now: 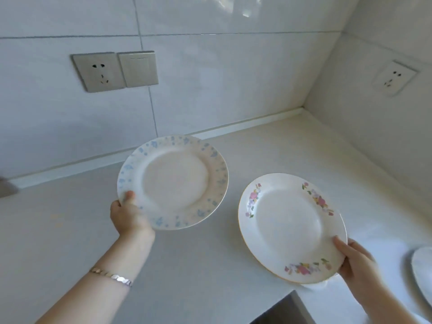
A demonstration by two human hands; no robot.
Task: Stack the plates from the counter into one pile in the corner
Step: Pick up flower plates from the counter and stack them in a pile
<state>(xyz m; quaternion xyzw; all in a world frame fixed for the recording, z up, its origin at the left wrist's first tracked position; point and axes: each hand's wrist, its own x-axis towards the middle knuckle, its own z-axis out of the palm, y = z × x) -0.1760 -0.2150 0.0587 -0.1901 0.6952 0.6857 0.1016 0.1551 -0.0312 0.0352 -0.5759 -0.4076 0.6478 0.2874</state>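
**Inspector:** Findings, starting at the left?

**Assistant:** The left hand grips the blue-speckled plate at its near rim, thumb on top and fingers curled beneath. The plate is held up over the counter, slightly tilted, clear of the wall.

**Inspector:** And beside it?

**Assistant:** The flowered plate, pinched at its lower right rim by the right hand, thumb over the rim and fingers under. I cannot tell whether its far edge rests on the counter. The two plates are near each other but not touching.

**Inspector:** Further right?

**Assistant:** A third plate, cut off by the frame's edge and seemingly lying on the counter. No hand touches it.

**Inspector:** The corner?

**Assistant:** No plate sits in the corner at the back right, so no pile is begun.

**Inspector:** Assessment?

**Assistant:** Early stage — two plates in hand, none stacked. Outstanding: set one plate in the corner, lay the other on it, then fetch the third. More plates may lie out of view.
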